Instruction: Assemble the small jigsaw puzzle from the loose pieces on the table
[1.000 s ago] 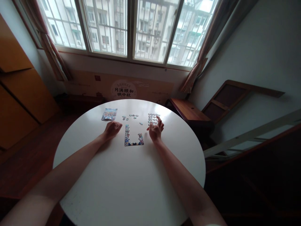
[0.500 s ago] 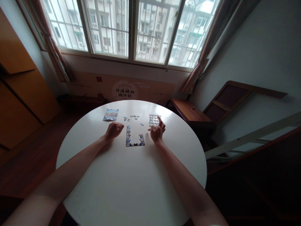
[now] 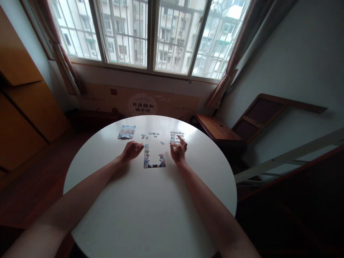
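Puzzle border (image 3: 146, 156) beside left hand (image 3: 132, 150), right hand (image 3: 177, 152) at loose pieces (image 3: 175, 135)

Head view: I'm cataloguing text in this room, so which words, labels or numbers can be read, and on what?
"月满颐和 映中秋" on the round emblem of the brown cardboard panel under the window.
Small letters arched above them: too small to read.
Red mark and fine print on the same panel: too blurred.
Picture card on the table: nothing legible.
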The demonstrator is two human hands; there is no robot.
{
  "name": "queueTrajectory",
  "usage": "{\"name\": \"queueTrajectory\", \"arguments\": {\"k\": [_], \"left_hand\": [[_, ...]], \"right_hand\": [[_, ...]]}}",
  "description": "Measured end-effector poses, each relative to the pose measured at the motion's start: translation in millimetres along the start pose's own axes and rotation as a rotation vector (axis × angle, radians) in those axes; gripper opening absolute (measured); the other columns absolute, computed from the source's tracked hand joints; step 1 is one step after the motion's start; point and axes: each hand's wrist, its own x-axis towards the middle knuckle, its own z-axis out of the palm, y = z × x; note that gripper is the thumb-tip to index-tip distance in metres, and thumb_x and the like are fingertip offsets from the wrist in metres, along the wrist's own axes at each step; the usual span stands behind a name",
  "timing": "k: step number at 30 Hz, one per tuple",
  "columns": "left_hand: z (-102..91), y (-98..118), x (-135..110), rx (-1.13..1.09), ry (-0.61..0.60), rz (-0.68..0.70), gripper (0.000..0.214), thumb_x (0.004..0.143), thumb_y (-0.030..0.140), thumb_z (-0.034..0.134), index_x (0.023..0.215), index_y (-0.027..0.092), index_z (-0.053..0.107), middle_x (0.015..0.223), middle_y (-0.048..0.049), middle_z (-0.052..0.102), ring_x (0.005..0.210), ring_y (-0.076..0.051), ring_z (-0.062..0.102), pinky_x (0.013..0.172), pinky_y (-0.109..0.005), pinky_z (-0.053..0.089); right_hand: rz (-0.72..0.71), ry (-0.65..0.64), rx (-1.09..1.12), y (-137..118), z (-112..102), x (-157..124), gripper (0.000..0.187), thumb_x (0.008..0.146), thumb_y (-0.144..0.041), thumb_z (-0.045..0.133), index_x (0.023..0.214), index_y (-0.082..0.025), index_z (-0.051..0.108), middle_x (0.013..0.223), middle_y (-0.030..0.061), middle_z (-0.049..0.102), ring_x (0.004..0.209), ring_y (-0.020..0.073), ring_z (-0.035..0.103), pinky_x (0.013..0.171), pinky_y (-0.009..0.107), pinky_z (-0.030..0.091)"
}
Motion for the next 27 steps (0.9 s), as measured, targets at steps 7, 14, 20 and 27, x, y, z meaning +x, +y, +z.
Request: {"name": "queueTrajectory", "arguments": {"k": [7, 14, 20, 27], "left_hand": [[1.4, -4.7, -1.3, 0.002, -0.021, -0.004, 0.051, 0.085, 0.039, 0.037, 0.041, 0.021, 0.02, 0.042, 0.004, 0.016, 0.039, -0.008, 0.021, 0.05, -0.028, 0.018], [7.3, -8.9, -2.8, 0.012, -0.153, -0.007, 0.056, 0.088, 0.039, 0.035, 0.036, 0.018, 0.031, 0.044, 0.0049, 0.018, 0.047, -0.008, 0.016, 0.052, -0.027, 0.019], [7.7, -7.5, -2.2, 0.019, -0.204, -0.025, 0.057, 0.087, 0.042, 0.035, 0.035, 0.016, 0.036, 0.047, 0.0061, 0.016, 0.05, -0.009, 0.013, 0.052, -0.027, 0.017], [2.7, 1.4, -1.0, 0.019, -0.258, -0.017, 0.057, 0.086, 0.043, 0.034, 0.036, 0.015, 0.039, 0.046, 0.0066, 0.015, 0.052, -0.01, 0.011, 0.052, -0.027, 0.015]], "right_hand": [[-0.023, -0.055, -0.071, -1.5, 3.0, 0.2, 0.052, 0.088, -0.029, 0.04, 0.137, -0.016, 0.051, 0.145, 0.0092, 0.046, 0.134, 0.0282, 0.028, 0.107, 0.047, 0.029], [-0.01, -0.093, -0.073, 0.5, 5.1, 1.4, 0.054, 0.086, -0.024, 0.041, 0.137, -0.009, 0.049, 0.143, 0.0132, 0.048, 0.139, 0.0281, 0.026, 0.111, 0.045, 0.025], [-0.026, -0.097, -0.096, 3.3, 7.5, 1.7, 0.053, 0.085, -0.022, 0.042, 0.136, -0.009, 0.051, 0.14, 0.0133, 0.052, 0.139, 0.0274, 0.028, 0.112, 0.042, 0.025], [-0.049, -0.146, -0.112, 3.7, 8.3, 1.2, 0.051, 0.085, -0.022, 0.044, 0.132, -0.007, 0.055, 0.138, 0.0131, 0.053, 0.139, 0.0278, 0.028, 0.112, 0.042, 0.025]]}}
